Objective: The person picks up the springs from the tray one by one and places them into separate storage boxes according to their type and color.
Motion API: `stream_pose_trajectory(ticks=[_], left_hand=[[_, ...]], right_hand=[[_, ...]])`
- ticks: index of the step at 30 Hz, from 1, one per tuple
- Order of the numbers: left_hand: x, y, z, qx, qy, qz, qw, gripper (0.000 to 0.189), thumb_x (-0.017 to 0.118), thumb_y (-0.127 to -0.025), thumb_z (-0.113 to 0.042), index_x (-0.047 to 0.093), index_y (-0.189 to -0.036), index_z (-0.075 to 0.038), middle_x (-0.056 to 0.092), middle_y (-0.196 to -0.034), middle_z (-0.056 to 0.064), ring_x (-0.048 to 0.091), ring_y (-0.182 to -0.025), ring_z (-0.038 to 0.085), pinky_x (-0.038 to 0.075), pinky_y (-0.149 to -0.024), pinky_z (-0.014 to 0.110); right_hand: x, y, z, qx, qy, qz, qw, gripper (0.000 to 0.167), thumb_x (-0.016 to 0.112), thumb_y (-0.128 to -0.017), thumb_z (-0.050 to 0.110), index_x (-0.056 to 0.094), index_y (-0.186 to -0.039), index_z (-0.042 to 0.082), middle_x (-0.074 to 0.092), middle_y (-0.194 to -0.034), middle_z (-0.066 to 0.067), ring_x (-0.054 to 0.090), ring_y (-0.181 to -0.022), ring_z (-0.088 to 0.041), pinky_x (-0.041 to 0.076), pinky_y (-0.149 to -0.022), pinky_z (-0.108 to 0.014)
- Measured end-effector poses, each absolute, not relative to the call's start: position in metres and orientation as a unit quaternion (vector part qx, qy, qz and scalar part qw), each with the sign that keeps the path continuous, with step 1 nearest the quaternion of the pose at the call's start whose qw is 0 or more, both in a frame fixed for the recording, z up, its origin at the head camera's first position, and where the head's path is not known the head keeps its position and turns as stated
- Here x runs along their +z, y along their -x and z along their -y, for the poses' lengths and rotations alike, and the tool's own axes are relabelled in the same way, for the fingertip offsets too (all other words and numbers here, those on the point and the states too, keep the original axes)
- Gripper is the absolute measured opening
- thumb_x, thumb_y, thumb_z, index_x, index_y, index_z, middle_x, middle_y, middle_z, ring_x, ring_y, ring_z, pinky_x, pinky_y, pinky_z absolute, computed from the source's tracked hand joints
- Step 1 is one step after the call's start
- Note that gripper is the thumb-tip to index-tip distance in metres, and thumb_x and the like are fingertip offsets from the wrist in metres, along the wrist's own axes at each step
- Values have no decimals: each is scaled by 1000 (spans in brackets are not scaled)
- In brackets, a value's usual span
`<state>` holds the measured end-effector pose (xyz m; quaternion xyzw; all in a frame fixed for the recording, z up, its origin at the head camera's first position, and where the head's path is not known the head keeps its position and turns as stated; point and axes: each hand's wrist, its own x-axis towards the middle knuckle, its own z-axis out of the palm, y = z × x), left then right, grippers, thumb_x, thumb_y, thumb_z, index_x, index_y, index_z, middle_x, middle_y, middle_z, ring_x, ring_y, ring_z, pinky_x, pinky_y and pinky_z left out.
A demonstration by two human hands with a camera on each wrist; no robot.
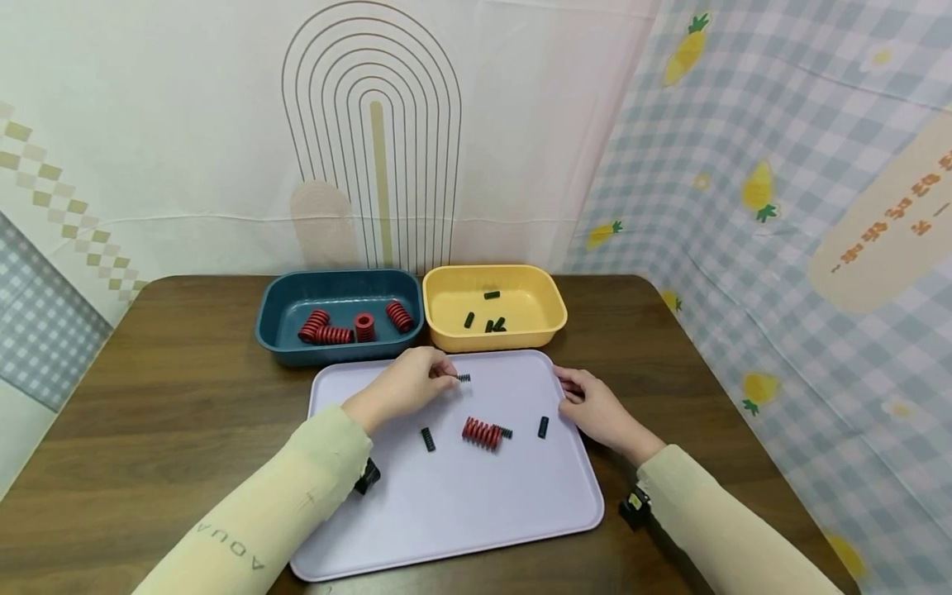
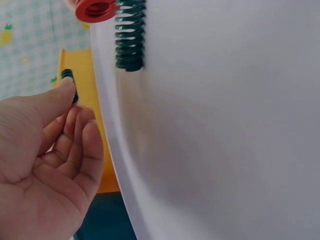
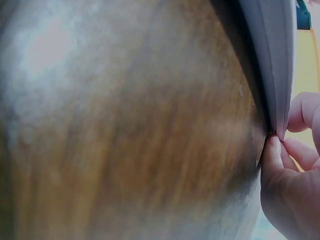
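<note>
The right hand (image 1: 595,409) pinched the lilac tray's (image 1: 461,512) near-side rim between thumb and fingers. The left hand (image 1: 407,384) pinched a small dark spring (image 1: 464,378) at its fingertips, above the tray. Beyond it stood the yellow bin (image 1: 494,307).

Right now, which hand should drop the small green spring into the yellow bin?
Left: the left hand already pinches the spring near the yellow bin. The right hand grips the tray edge.

From my right wrist view the table (image 3: 125,130) is a brown blur, the right hand (image 3: 292,180) cut by the frame edge. Left wrist view: red spring (image 2: 97,9) cropped at top; left hand (image 2: 45,165) hides most of its small green spring (image 2: 68,75).
</note>
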<state>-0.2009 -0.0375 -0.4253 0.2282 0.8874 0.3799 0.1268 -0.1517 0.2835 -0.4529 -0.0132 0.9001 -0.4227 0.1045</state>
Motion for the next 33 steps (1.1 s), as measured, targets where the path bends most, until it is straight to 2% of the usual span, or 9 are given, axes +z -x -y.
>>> stream_pose_trajectory(ticks=[9, 17, 24, 33], left_hand=[[-417, 206, 32, 426, -181, -885, 51, 10, 67, -93, -25, 68, -94, -15, 59, -95, 0, 55, -82, 14, 48, -69, 30], [-414, 218, 27, 477, -140, -868, -14, 12, 65, -94, -24, 67, -98, -14, 57, -96, 1, 57, -78, 14, 51, -62, 29], [-413, 227, 25, 489, -119, -864, -24, 14, 64, -95, -24, 67, -100, -11, 60, -92, 0, 59, -74, 15, 52, -60, 29], [-415, 231, 22, 477, -109, -871, -32, 14, 64, -95, -23, 67, -99, -10, 59, -94, 2, 57, -77, 16, 51, -63, 30]], right_hand=[[-452, 151, -285, -424, 16, -900, 102, 56, 57, -90, 5, 44, -145, 10, 49, -128, -11, 51, -115, -22, 45, -97, -35], [-451, 150, -284, -418, 16, -902, 106, 56, 57, -91, 5, 43, -145, 9, 48, -129, -12, 50, -115, -23, 45, -97, -34], [-450, 150, -284, -424, 16, -900, 105, 56, 58, -91, 5, 44, -144, 9, 48, -129, -11, 51, -115, -22, 45, -96, -33], [-451, 151, -285, -430, 27, -897, 101, 55, 57, -90, 3, 44, -144, 7, 49, -128, -13, 51, -115, -24, 45, -96, -34]])
